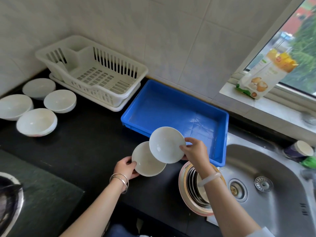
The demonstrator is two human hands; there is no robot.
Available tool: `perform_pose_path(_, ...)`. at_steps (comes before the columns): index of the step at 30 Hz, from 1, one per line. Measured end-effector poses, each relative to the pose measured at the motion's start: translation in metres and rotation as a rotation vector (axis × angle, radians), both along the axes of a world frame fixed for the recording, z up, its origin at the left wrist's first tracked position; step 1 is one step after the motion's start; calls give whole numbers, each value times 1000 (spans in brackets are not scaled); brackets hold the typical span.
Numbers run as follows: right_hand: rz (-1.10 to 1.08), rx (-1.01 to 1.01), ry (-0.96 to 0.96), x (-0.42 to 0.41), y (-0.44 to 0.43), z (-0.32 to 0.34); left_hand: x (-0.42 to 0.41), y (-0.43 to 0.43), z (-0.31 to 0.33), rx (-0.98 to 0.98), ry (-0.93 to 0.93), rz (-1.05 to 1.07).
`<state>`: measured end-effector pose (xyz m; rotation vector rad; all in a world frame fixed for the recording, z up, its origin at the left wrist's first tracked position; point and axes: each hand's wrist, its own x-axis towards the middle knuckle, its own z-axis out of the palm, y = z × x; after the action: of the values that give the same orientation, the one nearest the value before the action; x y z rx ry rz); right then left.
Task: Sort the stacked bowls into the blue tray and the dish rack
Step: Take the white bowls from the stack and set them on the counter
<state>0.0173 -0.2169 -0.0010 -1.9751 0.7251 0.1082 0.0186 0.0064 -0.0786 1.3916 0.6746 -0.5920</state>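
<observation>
My right hand (194,151) pinches the rim of a small white bowl (165,145), tilted and lifted over the near edge of the blue tray (220,134). My left hand (126,168) grips the left rim of a second white bowl (145,163), which sits just below and partly behind the first one. The tray holds nothing. The white dish rack (82,69) stands behind it to the left, against the wall, and also holds nothing. Several larger white bowls (36,121) rest on the black counter at the far left.
A stack of metal bowls in a pink-rimmed dish (191,194) sits under my right forearm, beside the steel sink (273,177). A stove burner (8,194) is at the lower left. A food packet (256,82) leans on the window sill. A cup (301,149) stands by the sink.
</observation>
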Motion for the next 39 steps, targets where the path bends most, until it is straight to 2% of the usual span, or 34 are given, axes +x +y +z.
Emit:
perform_pose_path(8, 83, 145, -56, 34, 49, -1, 21, 74, 16, 57, -40, 254)
perform_pose_path(13, 165, 202, -28, 67, 96, -6, 27, 129, 18, 61, -58, 505)
perform_pose_path(19, 208, 277, 25, 110, 161, -17, 39, 188, 16, 50, -62, 711)
perform_pose_path(27, 159, 314, 93, 157, 225, -40, 51, 217, 5, 10, -22, 837)
perform_pose_path(39, 105, 291, 180, 172, 248, -69, 55, 221, -4, 39, -4, 845)
